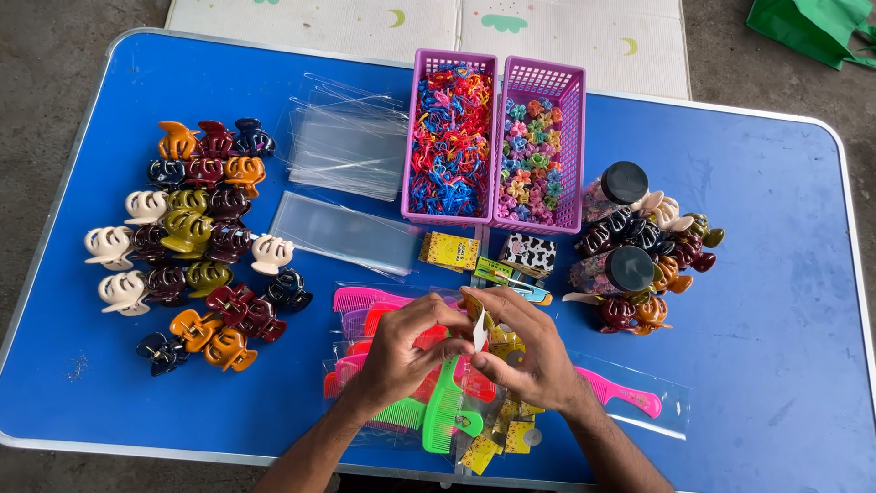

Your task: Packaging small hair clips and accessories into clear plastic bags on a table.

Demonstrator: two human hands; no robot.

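You have one view, from the camera on your head. It looks steeply down, close above the blue table [748, 365], with its far edge at the top.

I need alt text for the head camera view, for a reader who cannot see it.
Two bare hands, left hand and right hand, pinch a small white strip above bagged combs on a blue table. Hair claw clips lie at left; two purple baskets stand behind.

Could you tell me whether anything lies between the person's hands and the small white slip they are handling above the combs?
Nothing visible does. The left hand and right hand meet directly at the white slip, pinched between their fingers. The bagged combs lie underneath on the blue table, not between.
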